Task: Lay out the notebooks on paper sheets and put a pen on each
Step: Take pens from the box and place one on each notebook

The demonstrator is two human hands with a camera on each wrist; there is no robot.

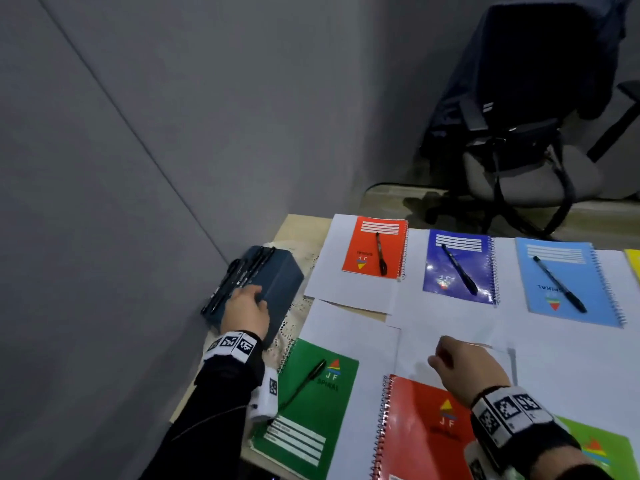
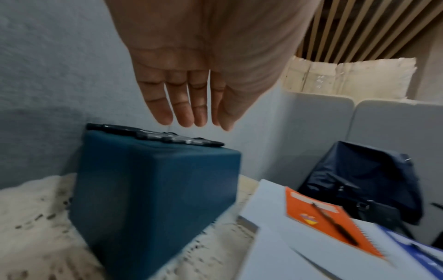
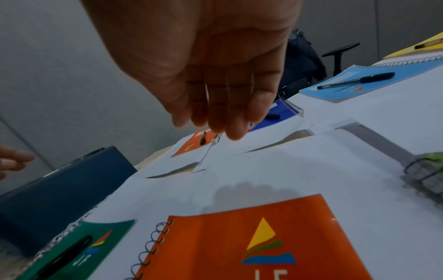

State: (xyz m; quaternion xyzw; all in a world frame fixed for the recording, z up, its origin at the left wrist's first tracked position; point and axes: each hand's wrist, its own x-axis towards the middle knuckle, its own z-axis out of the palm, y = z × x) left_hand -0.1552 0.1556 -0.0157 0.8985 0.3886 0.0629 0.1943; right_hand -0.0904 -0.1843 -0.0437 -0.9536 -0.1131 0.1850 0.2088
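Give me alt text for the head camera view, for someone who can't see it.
A left hand reaches to spare pens lying on a dark blue box, while the right hand hovers empty over a penless red notebook. Green, orange, dark blue and light blue notebooks on paper sheets each carry a pen.

The scene is dimly and evenly lit, with a cool grey cast. A soft shadow of the right hand [image 3: 215,85] is thrown onto the white paper sheets [image 3: 299,170], so light is received from above. Faint glare is seen on the dark blue notebook [image 1: 459,268]. Wrist views are smeared by blur and stretched at the edges.
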